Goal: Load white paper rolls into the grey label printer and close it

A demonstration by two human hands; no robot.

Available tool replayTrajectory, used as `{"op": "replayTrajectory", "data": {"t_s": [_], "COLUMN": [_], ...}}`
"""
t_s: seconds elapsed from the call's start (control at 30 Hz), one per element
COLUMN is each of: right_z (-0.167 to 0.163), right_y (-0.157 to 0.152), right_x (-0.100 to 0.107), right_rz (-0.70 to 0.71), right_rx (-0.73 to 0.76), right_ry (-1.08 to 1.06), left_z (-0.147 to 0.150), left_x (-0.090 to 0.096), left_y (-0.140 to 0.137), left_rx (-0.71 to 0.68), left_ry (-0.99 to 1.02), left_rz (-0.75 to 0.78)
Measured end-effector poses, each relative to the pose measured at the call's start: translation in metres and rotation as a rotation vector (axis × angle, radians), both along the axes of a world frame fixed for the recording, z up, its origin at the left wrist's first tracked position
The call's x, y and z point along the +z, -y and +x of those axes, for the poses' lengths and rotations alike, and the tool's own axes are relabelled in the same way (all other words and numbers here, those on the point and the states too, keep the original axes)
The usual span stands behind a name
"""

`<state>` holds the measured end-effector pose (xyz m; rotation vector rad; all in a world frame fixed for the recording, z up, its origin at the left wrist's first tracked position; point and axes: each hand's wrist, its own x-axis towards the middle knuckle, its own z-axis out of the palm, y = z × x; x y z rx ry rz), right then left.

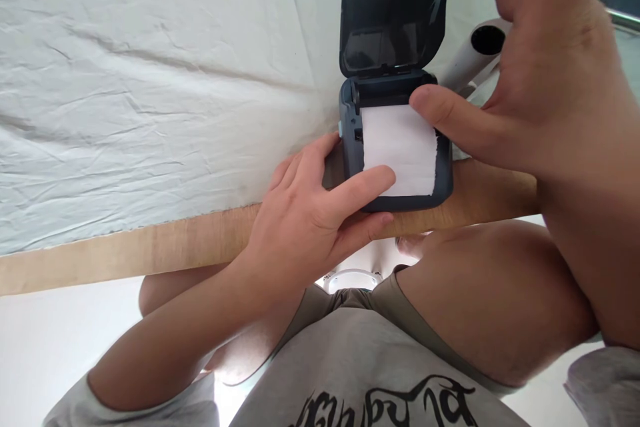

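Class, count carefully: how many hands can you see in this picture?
2: the left hand at the near left of the dark blue device, partly over the white paper; the right hand on the device's right, beside the raised lid.

Light grey tee (345,353) across the bottom middle of the frame, with loopy black lettering (433,392) that's upside down and gets chopped off by the edge. Short sleeves (150,410) poke into both lower corners, also grey. Olive-ish shorts (393,299) show just above the tee. Left hand (305,213) and right hand (545,80) are bare, fwiw.
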<state>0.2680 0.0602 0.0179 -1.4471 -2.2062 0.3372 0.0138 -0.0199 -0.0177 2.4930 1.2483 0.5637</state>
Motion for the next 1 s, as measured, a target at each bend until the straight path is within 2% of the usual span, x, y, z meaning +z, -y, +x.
{"op": "replayTrajectory", "data": {"t_s": [0.1,0.17,0.3,0.4,0.53,0.83,1.0], "right_z": [0.006,0.01,0.009,0.003,-0.002,0.0,0.002], "right_y": [0.001,0.003,0.005,0.004,0.003,0.004,0.0], "right_x": [-0.005,-0.008,-0.007,-0.004,-0.002,0.003,0.003], "right_rz": [0.114,0.184,0.204,0.13,0.028,-0.06,-0.058], "right_rx": [-0.109,-0.12,0.098,0.079,0.039,0.072,0.047], "right_ry": [-0.063,-0.073,-0.015,0.098,0.093,0.142,0.181], "left_z": [0.0,0.0,0.001,0.001,0.002,0.007,0.009], "left_x": [0.0,0.0,-0.002,-0.002,-0.004,-0.004,-0.005], "left_y": [0.0,0.0,0.0,0.0,0.001,0.002,0.002], "left_rx": [-0.009,-0.012,-0.001,0.004,-0.003,0.029,0.054], "left_ry": [0.002,0.014,0.02,-0.007,-0.008,-0.023,-0.054], "left_rz": [0.004,0.012,0.018,0.021,0.076,0.098,0.097]}}
